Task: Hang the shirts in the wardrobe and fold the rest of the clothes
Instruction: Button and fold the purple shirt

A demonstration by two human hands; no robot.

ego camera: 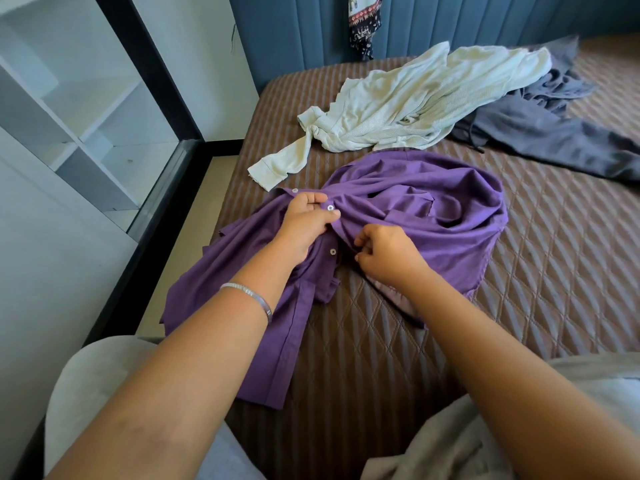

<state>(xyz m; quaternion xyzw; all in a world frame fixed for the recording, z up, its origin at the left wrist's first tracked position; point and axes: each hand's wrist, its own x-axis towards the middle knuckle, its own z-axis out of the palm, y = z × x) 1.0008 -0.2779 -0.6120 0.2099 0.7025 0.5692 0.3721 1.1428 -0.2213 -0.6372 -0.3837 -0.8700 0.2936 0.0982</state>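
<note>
A purple button shirt (433, 216) lies crumpled on the brown quilted bed (554, 271), one part trailing toward the bed's left edge. My left hand (308, 220) pinches the shirt's button strip near a white button. My right hand (388, 254) grips the fabric just to the right of it, fingers curled into the cloth. Behind the shirt lies a cream long-sleeved garment (415, 102), spread out and wrinkled. A grey garment (540, 129) lies partly under it at the right.
A white wardrobe with open shelves (79, 109) stands at the left, with a glass sliding door in a black frame (162, 188). A patterned dark cloth (363, 26) hangs on the blue padded headboard (450, 22). A narrow floor strip separates bed and wardrobe.
</note>
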